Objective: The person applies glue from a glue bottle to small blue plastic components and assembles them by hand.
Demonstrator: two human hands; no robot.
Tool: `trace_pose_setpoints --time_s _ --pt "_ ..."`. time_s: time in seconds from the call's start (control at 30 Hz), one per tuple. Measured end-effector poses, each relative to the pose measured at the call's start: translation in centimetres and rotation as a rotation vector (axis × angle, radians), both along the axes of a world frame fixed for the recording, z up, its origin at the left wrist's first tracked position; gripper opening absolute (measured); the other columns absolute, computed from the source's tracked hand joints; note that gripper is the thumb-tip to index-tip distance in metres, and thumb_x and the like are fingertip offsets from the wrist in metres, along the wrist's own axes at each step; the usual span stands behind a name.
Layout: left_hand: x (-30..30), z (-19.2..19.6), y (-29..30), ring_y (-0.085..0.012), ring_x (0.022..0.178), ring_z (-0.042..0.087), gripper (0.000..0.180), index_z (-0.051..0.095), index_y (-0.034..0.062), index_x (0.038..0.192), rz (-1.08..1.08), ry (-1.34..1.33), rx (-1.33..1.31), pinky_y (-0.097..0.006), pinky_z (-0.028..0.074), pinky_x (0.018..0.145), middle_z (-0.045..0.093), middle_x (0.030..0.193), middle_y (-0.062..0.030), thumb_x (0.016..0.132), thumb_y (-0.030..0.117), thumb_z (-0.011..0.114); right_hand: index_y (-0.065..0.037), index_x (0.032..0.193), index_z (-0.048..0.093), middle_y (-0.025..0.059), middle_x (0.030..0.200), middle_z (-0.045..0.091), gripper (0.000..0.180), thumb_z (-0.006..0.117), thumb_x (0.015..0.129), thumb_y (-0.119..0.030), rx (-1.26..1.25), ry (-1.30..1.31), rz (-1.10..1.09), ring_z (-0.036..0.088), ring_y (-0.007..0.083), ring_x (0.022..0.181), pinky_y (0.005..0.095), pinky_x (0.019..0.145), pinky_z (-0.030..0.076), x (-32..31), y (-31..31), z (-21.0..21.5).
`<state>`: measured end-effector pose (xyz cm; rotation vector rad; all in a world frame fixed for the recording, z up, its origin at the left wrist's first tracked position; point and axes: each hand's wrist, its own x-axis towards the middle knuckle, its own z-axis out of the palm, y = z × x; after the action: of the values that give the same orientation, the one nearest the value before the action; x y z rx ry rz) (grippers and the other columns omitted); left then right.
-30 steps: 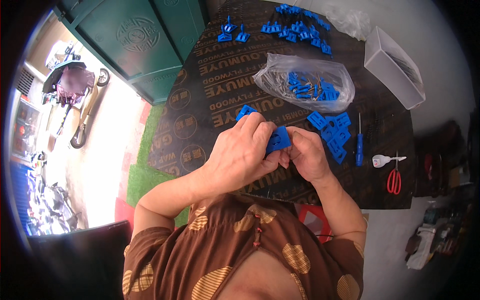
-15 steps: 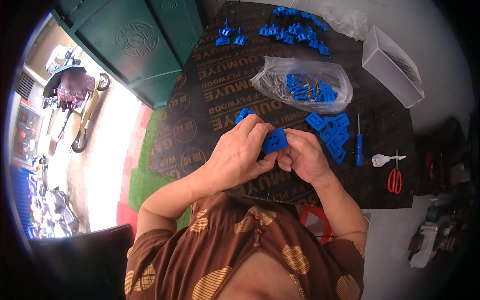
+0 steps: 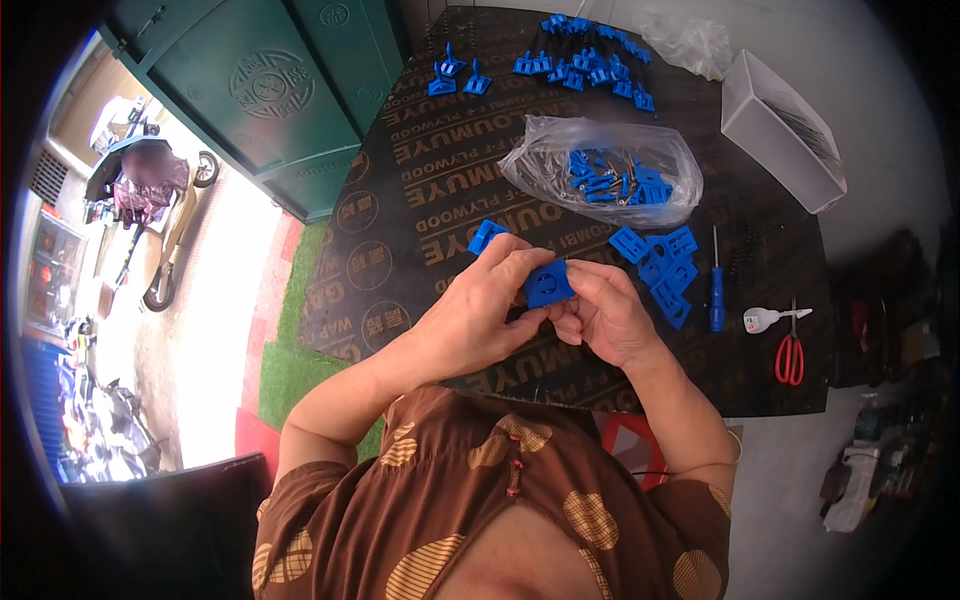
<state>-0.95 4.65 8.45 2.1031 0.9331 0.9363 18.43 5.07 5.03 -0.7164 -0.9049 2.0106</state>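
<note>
Hands, two: left hand point(image 3: 480, 315) and right hand point(image 3: 600, 315), hold one blue socket point(image 3: 548, 287).

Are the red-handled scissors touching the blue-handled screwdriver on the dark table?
Apart. The head view shows the red-handled scissors lying right of the blue-handled screwdriver, with a small white tube and bare dark table between them.

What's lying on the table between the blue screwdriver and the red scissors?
A small white tube lies between the screwdriver and the scissors, seen in the head view.
</note>
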Motion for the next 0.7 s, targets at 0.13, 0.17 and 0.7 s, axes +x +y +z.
trace_pose_setpoints --time_s 0.13,0.17,0.7 --pt "-0.1 0.0 -0.1 -0.0260 0.087 0.061 0.053 0.046 -0.0006 0.124 -0.031 -0.042 -0.081 -0.033 0.053 0.071 0.049 0.109 -0.0138 0.075 -0.003 0.066 0.001 0.097 0.059 0.0060 0.075 0.058 0.030 0.052 0.094 -0.027 0.004 -0.002 -0.002 0.048 0.0084 0.055 0.0230 0.047 0.038 0.0 -0.1 -0.1" --pt "-0.2 0.0 -0.1 -0.0242 0.088 0.061 0.055 0.046 -0.0002 0.126 -0.037 -0.040 -0.122 -0.031 0.053 0.071 0.048 0.109 -0.0134 0.075 -0.004 0.066 0.001 0.097 0.059 0.0060 0.075 0.058 0.030 0.052 0.094 -0.027 0.004 -0.002 -0.002 0.048 0.0084 0.055 0.0230 0.047 0.038 0.0 -0.1 -0.2" --pt "-0.7 -1.7 -0.6 -0.0137 0.090 0.059 0.040 0.042 -0.0094 0.128 -0.046 -0.538 -0.569 -0.026 0.049 0.081 0.051 0.109 -0.0092 0.091 -0.001 0.052 0.001 0.101 0.058 0.0071 0.077 0.059 0.025 0.048 0.095 -0.021 0.013 -0.056 -0.057 0.049 0.0095 0.057 0.0235 0.048 0.040 -0.2 -0.1 -0.2"
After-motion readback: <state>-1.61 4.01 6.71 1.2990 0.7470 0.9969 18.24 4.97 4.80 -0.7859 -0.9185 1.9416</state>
